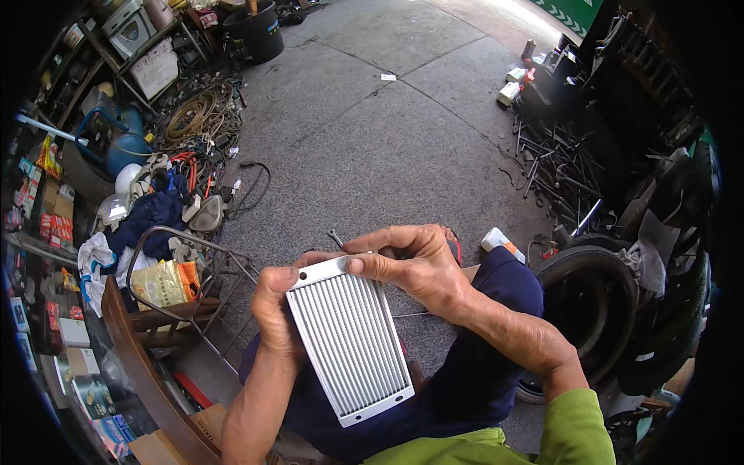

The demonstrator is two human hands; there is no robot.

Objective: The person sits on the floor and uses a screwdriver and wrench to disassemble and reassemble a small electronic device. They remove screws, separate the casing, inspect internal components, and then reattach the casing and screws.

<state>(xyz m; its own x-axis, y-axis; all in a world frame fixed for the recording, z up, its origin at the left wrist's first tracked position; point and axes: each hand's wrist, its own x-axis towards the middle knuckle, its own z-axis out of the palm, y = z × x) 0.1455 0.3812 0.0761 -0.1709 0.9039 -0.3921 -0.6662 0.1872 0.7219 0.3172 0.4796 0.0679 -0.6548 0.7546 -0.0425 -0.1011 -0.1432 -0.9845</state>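
Observation:
A silver, ribbed metal panel [353,345], like a small radiator or grille, is held tilted above my lap. Plain flanges with round holes run along its two short ends. My left hand [277,306] is closed round the panel's left edge, its thumb beside the far left hole. My right hand [415,263] pinches the far right corner, thumb on top and fingers curled behind. A small bolt [335,239] pokes out just beyond the far flange, by my right fingertips. Whether those fingers grip it or it sits in the panel is hidden.
To the left stand a metal-framed chair [182,267], a wooden edge [147,372] and shelves of boxes. Tyres [585,302] and scattered metal tools [554,159] lie to the right. Farther off are coiled cable [191,116] and a black bucket [256,35] on the concrete floor [349,139].

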